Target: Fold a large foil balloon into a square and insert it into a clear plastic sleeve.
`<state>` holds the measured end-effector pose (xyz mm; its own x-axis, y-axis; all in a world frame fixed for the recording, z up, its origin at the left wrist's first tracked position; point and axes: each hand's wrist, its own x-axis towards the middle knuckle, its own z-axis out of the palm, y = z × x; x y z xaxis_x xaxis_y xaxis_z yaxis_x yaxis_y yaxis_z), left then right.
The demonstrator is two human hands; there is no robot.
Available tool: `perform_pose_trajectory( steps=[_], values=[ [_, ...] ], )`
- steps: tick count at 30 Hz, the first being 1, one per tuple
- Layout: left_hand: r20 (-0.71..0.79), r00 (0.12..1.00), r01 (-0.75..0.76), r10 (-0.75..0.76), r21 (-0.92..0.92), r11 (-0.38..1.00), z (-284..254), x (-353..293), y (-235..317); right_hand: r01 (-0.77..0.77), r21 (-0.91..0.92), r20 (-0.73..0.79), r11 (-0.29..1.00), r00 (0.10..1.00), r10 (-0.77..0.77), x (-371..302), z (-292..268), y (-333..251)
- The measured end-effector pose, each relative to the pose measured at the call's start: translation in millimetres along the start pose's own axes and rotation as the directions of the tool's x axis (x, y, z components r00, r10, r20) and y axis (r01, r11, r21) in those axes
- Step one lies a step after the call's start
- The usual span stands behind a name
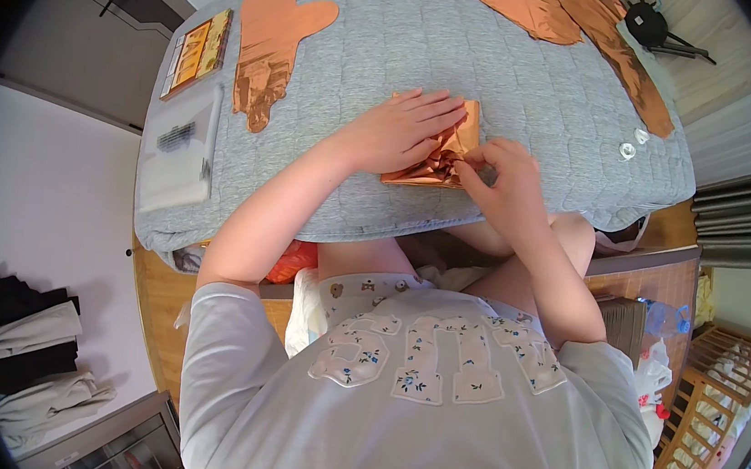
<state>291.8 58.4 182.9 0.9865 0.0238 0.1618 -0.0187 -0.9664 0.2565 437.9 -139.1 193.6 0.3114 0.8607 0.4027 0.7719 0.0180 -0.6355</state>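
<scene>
A square bundle wrapped in shiny copper-coloured foil (467,130) lies on the grey quilted bed cover (368,41) in front of me. My left hand (407,131) rests flat across its upper left part, fingers stretched out side by side. At the lower right, my right hand (507,177) pinches a crumpled fold of the foil between thumb and fingers. Whatever the foil covers inside cannot be seen. Farther left lies a flat, deflated copper foil balloon (278,27) with a wrinkled lower end. More copper foil pieces (545,10) spread over the far right of the bed.
On the bed's left edge lie a flat yellow-orange box (198,53) and a clear plastic pouch (178,159). Two small pale rolls (627,151) sit near the right edge. A black device with thin legs (646,25) stands far right. A wooden crib (713,398) is low right.
</scene>
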Motion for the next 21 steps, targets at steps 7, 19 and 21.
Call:
perform_pose_trajectory(
  steps=[7,19,21],
  values=[
    [-0.009,1.000,-0.010,0.010,0.011,1.000,2,-2,-3,-0.154,0.050,0.019,0.987,0.988,0.153,7,7,-15],
    [-0.006,1.000,-0.022,0.022,0.020,1.000,9,-2,-8,-0.114,0.058,0.052,0.992,0.992,0.111,10,16,-26],
    [-0.015,1.000,-0.023,0.023,0.025,0.999,9,-3,-9,-0.283,0.163,0.177,0.945,0.951,0.254,13,14,-30]
  ],
)
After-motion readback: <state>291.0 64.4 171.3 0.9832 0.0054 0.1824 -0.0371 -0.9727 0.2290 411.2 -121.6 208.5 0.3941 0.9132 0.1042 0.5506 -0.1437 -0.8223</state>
